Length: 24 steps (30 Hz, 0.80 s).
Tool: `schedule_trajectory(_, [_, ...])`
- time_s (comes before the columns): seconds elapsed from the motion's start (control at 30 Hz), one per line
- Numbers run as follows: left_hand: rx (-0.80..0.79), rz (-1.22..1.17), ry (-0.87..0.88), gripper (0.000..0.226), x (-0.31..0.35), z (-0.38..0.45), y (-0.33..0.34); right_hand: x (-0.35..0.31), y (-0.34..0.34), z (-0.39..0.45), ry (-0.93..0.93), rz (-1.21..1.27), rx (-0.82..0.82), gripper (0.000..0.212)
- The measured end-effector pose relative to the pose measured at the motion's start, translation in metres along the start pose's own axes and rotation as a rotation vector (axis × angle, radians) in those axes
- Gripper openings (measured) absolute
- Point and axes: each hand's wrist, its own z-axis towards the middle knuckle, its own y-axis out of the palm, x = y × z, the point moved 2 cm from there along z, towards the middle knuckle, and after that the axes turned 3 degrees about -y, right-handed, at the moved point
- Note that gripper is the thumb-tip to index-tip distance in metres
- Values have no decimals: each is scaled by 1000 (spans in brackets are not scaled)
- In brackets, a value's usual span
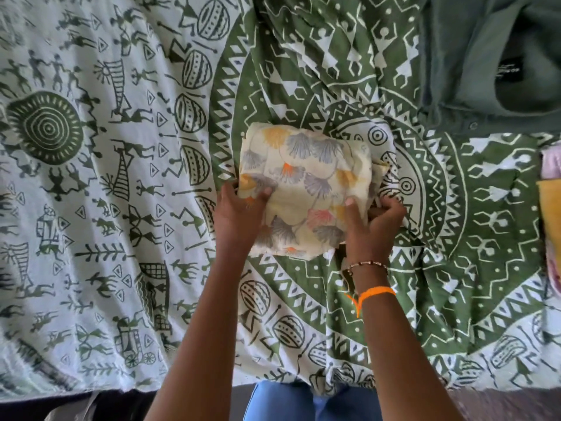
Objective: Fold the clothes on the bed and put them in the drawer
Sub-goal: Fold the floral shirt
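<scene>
- Folded floral garment (306,189) at centre of the patterned bedspread (91,177).
- Left hand (239,208) and right hand (373,220) gripping its near corners, thumbs on top.
- Judged light, soft, liable to unfold; best supported underneath at both sides.

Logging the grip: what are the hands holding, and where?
Both hands, left and right, grip the folded floral cloth at its near corners.

A bedroom at home, my bed (91,177) spread with a green-and-white figure-printed sheet (455,268), a grey-green garment (473,71) lying loose at its far corner, folded fabrics (551,208) stacked at the right edge, my jeans (303,402) against the bedside
</scene>
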Motion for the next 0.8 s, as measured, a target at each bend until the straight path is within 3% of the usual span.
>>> schedule_trajectory(0.1, [-382, -396, -96, 52, 7, -4, -16, -4, -9, 0, 203, 199, -100, 51])
schedule_trajectory(0.17, [-569, -653, -137, 50, 12, -9, -25, -5, -15, 3, 299, 314, -217, 37])
schedule_trajectory(0.23, [-682, -771, -160, 44, 14, -12, -29, -10, -21, 5, 364, 405, -384, 29])
schedule_trajectory(0.37, [-756, -925, -159, 34, 10, -30, -32, -25, -48, -14, 354, 653, -584, 62])
schedule_trajectory(0.47, [-626, -723, -138, 59, 12, -53, -24, -41, -70, -30, 185, 733, -471, 41])
schedule_trajectory(0.53, [-514, -445, -6, 77, 17, -68, -20, -57, -88, -39, -63, 603, -321, 38])
schedule_trajectory(0.57, [-539, -392, 82, 81, 22, -78, -20, -67, -97, -45, -189, 515, -265, 37])
schedule_trajectory(0.63, [-837, -589, 197, 79, 39, -104, -20, -84, -108, -68, -392, 304, -221, 38])
schedule_trajectory(0.7, [-1123, -906, 232, 73, 49, -128, -19, -93, -111, -95, -568, 28, -289, 43])
schedule_trajectory(0.77, [-1123, -988, 161, 55, 57, -148, -15, -92, -118, -119, -754, -170, -386, 46])
schedule_trajectory(0.8, [-1076, -1003, 113, 48, 57, -152, -13, -89, -122, -127, -763, -168, -451, 45])
